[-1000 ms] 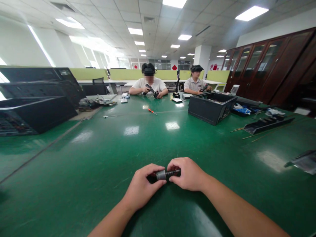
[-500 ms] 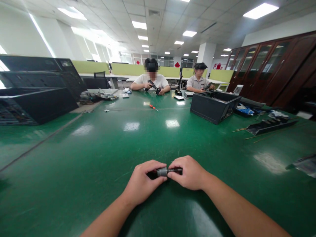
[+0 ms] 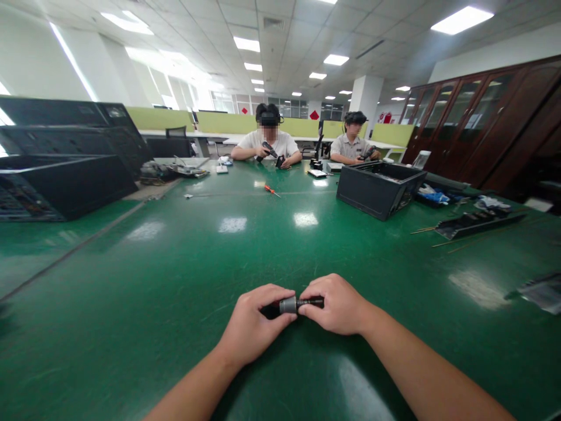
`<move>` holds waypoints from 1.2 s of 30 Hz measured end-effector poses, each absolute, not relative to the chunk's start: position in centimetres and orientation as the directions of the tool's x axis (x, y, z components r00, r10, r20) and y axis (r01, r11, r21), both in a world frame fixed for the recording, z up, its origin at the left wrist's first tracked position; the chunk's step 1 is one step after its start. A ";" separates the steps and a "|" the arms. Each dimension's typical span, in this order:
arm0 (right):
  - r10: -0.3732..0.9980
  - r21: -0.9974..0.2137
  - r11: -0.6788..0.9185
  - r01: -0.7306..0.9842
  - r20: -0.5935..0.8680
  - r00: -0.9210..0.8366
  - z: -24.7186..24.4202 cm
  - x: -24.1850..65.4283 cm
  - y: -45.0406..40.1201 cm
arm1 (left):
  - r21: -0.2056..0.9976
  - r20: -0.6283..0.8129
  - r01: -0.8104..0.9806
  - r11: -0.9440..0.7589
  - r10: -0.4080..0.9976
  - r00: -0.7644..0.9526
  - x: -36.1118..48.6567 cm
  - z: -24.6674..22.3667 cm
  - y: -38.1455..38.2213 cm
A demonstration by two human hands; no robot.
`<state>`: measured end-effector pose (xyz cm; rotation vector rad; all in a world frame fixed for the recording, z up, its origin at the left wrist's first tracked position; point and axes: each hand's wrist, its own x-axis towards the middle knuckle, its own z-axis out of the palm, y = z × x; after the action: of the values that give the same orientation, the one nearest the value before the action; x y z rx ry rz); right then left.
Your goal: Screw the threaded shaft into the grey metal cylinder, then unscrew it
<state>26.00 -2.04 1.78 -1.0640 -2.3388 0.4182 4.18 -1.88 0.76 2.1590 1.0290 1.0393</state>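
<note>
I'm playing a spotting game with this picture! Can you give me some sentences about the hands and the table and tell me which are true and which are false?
1. Both hands hold one small tool together. True: the left hand and the right hand grip the small dark tool with a silver collar.
2. The table is red. False: the table is green.
3. An orange-handled screwdriver lies far out on the table. True: the screwdriver lies near the far side.
4. The black box sits on the left hand's side. False: the open black box sits to the right.
5. Nobody else is at the table. False: two people sit at the far end.
</note>
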 end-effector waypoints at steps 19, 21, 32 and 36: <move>0.774 -0.487 0.631 0.603 0.353 -0.525 2.1 26.3 -2.0 | 0.682 0.478 0.416 -0.601 0.797 0.368 4.1 0.9 -2.0; 0.773 -0.490 0.633 0.600 0.357 -0.524 2.1 26.3 -2.0 | 0.680 0.485 0.410 -0.608 0.792 0.371 4.1 0.9 -2.0; 0.778 -0.523 0.627 0.577 0.384 -0.498 1.9 26.1 -2.0 | 0.693 0.481 0.419 -0.587 0.809 0.337 4.0 1.0 -2.1; 0.778 -0.533 0.628 0.567 0.402 -0.484 1.9 26.1 -2.0 | 0.690 0.488 0.421 -0.588 0.808 0.329 4.0 1.0 -2.0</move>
<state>26.09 -1.97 1.89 -1.0479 -2.2257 0.4381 4.02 -2.02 1.01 2.1566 1.0815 1.1737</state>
